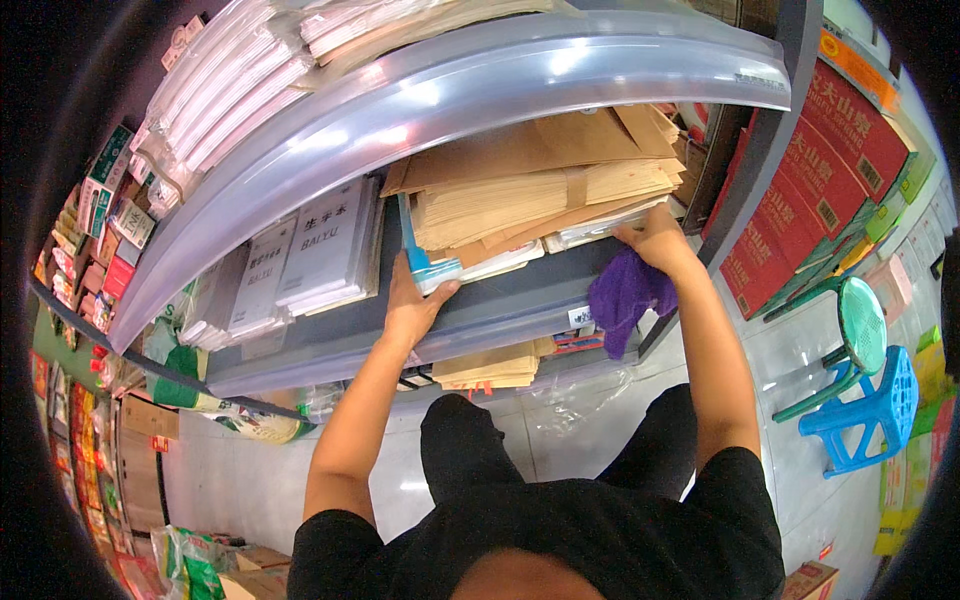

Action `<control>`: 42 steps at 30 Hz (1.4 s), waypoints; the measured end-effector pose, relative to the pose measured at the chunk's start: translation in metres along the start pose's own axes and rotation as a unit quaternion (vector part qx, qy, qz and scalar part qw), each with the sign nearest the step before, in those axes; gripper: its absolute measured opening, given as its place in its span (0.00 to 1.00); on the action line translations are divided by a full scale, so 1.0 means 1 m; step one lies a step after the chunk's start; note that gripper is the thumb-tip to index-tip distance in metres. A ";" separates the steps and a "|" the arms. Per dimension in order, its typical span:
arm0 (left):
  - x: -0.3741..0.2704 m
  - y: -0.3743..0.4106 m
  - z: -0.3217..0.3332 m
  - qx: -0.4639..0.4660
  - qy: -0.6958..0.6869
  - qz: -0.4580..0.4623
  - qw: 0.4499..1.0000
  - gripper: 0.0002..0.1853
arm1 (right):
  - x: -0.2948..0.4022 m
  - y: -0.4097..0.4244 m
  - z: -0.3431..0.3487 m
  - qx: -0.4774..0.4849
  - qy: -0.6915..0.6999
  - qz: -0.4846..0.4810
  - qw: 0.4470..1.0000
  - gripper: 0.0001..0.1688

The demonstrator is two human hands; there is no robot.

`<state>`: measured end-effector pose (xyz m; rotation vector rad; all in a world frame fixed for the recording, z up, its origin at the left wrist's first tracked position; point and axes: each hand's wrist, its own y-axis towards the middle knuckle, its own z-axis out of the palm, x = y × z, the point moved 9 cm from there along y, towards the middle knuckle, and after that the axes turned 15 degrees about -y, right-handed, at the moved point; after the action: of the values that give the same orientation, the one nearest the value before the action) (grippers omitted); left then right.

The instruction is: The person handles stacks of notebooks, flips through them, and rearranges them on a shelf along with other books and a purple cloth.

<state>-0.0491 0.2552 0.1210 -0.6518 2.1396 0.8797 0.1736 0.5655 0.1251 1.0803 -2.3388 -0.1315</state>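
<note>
A stack of brown paper envelopes [540, 187] lies on a dark metal shelf [480, 296], on top of white packs in clear wrap. My left hand [416, 304] grips the left end of the pile, at a blue and white pack [431, 271]. At the pile's right end, my right hand [652, 238] has its fingers on the edge of the lower packs. A purple cloth [631, 296] hangs over the shelf's front edge just below my right hand; whether the hand touches it, I cannot tell. Exercise books [326, 240] stand in stacks left of my left hand.
A clear plastic shelf-edge strip [465, 94] arches above the envelopes. The grey shelf post [765, 142] rises at the right, beside stacked red boxes [817, 180]. Green [862, 322] and blue plastic stools [874, 420] are on the floor. More envelopes [487, 367] lie on a lower shelf.
</note>
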 end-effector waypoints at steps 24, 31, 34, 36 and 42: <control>-0.021 -0.055 -0.024 -0.107 0.010 0.019 0.994 0.36 | -0.004 -0.063 -0.011 0.116 0.259 0.045 0.958 0.20; -0.084 -0.058 0.168 0.063 -0.739 -0.331 0.584 0.23 | -0.176 -0.062 -0.109 -0.265 0.569 0.160 0.762 0.12; -0.080 -0.020 0.223 -0.025 -0.765 -0.380 0.519 0.29 | -0.161 0.013 -0.114 -0.233 0.261 -0.007 0.937 0.12; -0.071 0.000 0.244 -0.067 -0.770 -0.357 0.525 0.31 | -0.157 0.067 -0.040 0.020 0.491 0.024 0.871 0.09; -0.083 0.024 0.253 -0.186 -0.774 -0.298 0.527 0.31 | -0.078 0.035 0.027 0.261 0.244 -0.444 0.822 0.18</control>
<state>0.0937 0.4746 0.0663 -0.3824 0.0399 0.8790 0.1767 0.6423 0.0784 2.1134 -1.2728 0.4277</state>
